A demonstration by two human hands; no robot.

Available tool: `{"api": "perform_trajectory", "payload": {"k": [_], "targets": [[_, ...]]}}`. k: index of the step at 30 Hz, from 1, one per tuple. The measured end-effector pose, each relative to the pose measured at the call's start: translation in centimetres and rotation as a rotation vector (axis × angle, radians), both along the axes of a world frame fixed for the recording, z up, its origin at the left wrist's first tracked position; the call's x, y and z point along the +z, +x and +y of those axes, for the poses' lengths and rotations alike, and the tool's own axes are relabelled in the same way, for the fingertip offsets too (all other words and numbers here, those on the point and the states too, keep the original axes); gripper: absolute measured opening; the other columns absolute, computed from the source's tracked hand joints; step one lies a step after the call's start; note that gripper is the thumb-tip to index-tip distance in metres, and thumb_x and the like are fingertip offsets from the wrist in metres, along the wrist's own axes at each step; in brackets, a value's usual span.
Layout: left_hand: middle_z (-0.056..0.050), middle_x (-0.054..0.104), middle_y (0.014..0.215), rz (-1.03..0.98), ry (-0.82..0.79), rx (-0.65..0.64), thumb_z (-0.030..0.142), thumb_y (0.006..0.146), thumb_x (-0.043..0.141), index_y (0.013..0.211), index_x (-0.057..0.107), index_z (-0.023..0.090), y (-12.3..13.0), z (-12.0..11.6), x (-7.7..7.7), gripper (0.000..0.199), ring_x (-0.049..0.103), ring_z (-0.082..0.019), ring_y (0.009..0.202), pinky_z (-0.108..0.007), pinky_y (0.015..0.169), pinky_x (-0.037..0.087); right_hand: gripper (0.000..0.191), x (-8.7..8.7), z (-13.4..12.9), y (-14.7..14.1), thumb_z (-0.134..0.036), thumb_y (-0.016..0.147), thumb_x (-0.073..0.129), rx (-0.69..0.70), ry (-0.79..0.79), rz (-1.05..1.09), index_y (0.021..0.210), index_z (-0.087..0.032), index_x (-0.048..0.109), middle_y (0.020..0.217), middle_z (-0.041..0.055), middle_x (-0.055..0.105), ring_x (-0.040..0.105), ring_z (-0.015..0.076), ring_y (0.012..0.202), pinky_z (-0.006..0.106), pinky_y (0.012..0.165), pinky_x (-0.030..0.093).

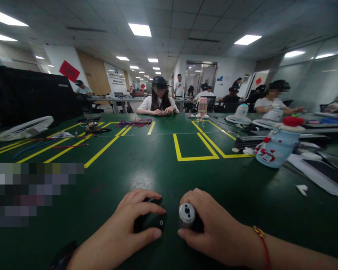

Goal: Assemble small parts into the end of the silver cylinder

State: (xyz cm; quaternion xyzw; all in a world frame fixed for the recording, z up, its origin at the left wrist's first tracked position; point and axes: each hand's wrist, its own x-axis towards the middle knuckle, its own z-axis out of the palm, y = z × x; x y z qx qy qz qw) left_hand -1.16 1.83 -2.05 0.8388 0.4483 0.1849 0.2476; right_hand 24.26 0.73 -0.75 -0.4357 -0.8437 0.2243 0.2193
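In the head view, my left hand [135, 219] is curled around a dark rounded piece [154, 222] with a small pale ring on its end. Fingers and thumb press on its sides; much of it is hidden. My right hand [211, 219] grips a silver cylindrical motor [186, 213], whose round end with a dark centre and small holes faces me. Its far part disappears under the fingers. A small gap separates the two held pieces, both low over the green table [124, 180].
Yellow tape [198, 158] marks the tabletop. At right stand a blue cartoon bottle [277, 148], white fan parts [239, 114] and a paper sheet [318, 176]. Wires [135, 123] and a white fan grille [25, 127] lie farther left. A person [159, 99] sits opposite.
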Motion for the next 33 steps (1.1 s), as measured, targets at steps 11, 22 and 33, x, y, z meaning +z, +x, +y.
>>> {"api": "perform_trajectory", "payload": {"k": [11, 22, 33], "targets": [[-0.003, 0.058, 0.131, 0.007, 0.025, 0.037, 0.028, 0.078, 0.072, 0.101, 0.070, 0.034, 0.7, -0.2, 0.4, 0.024, 0.049, -0.031, 0.123, -0.055, 0.103, 0.038, 0.025, 0.0, 0.0, -0.1, -0.022, 0.073, 0.070, -0.004, -0.007, -0.009, 0.093, -0.019, 0.055, 0.092, 0.0046, 0.057, 0.048, 0.0208, 0.081, 0.035, 0.073, 0.040], [-0.004, 0.063, 0.125, -0.013, 0.104, 0.066, 0.027, 0.078, 0.071, 0.093, 0.074, 0.032, 1.2, -0.3, 0.0, 0.017, 0.054, -0.031, 0.115, -0.053, 0.099, 0.041, 0.025, -0.1, -0.1, 0.0, -0.024, 0.074, 0.069, 0.003, 0.005, -0.008, 0.093, -0.019, 0.055, 0.091, 0.0041, 0.057, 0.048, 0.0206, 0.080, 0.035, 0.073, 0.040], [-0.002, 0.062, 0.127, 0.010, 0.104, 0.044, 0.024, 0.079, 0.070, 0.094, 0.074, 0.034, 1.1, -0.2, 0.1, 0.018, 0.053, -0.030, 0.117, -0.053, 0.099, 0.041, 0.024, 0.1, 0.0, 0.1, -0.024, 0.075, 0.069, 0.006, 0.002, -0.015, 0.094, -0.019, 0.055, 0.092, 0.0042, 0.057, 0.048, 0.0206, 0.081, 0.036, 0.074, 0.040]]}}
